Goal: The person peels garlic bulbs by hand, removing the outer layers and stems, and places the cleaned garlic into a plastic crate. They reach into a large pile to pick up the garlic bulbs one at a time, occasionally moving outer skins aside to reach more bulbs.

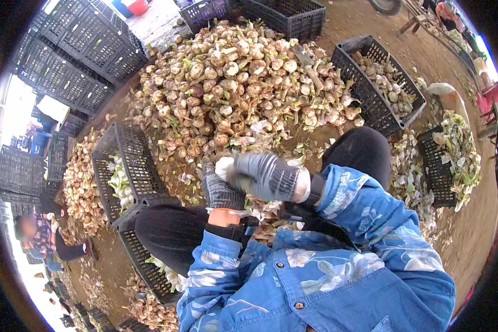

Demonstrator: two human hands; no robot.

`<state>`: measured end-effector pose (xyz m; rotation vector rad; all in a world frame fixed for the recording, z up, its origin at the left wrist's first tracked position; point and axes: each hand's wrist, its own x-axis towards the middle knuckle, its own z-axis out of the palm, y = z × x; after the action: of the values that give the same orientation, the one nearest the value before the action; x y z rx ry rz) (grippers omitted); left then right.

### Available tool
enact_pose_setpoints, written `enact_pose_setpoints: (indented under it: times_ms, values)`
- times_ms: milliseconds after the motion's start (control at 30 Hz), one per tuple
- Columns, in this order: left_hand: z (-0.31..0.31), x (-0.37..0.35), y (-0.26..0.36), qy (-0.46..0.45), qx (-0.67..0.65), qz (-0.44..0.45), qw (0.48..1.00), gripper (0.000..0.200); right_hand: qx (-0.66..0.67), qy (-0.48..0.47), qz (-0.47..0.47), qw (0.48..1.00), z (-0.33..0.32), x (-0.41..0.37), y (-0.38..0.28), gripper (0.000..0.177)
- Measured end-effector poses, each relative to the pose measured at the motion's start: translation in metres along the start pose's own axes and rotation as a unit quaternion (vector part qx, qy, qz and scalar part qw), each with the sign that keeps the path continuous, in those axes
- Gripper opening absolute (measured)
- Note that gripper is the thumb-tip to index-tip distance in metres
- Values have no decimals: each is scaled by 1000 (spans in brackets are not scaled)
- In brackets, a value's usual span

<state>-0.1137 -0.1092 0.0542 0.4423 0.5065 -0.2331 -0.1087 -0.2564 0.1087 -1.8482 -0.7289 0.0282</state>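
Note:
Both my hands wear grey knit gloves and meet in front of my lap. My left hand (pixel 221 188) is wrapped round a garlic bulb (pixel 223 167), whose white top shows between the hands. My right hand (pixel 265 176) is closed against the bulb's right side and smeared by motion; what it holds, if anything, I cannot make out. Just beyond them rises a large heap of untrimmed garlic (pixel 221 83). A tool with a wooden handle (pixel 314 77) lies on the heap's right part.
Black crates stand at the left (pixel 128 160) with peeled bulbs, and at the right (pixel 371 91) with garlic. Farther right, leaf scraps cover another crate (pixel 438 169). Stacked crates (pixel 77 50) rise at the upper left. A seated person (pixel 47 235) is at the far left.

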Motion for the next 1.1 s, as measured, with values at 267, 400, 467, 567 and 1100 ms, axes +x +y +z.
enact_pose_setpoints:
  times_ms: [267,400,467,567,1100]
  values:
    - [4,1,5,125,15,59,990,26,-125,-185,162,961,-27,5,-6,19]
    - [1,1,-8,82,257,146,952,23,-107,30,-12,994,-14,5,3,21]
    - [3,4,-12,114,250,126,953,31,-115,63,-79,988,-11,4,5,19]
    - [-41,46,-16,177,152,34,972,50,-173,-60,-47,982,-2,4,4,19]
    - [-12,-75,219,182,612,471,609,18,-136,-269,117,946,9,-18,46,29]
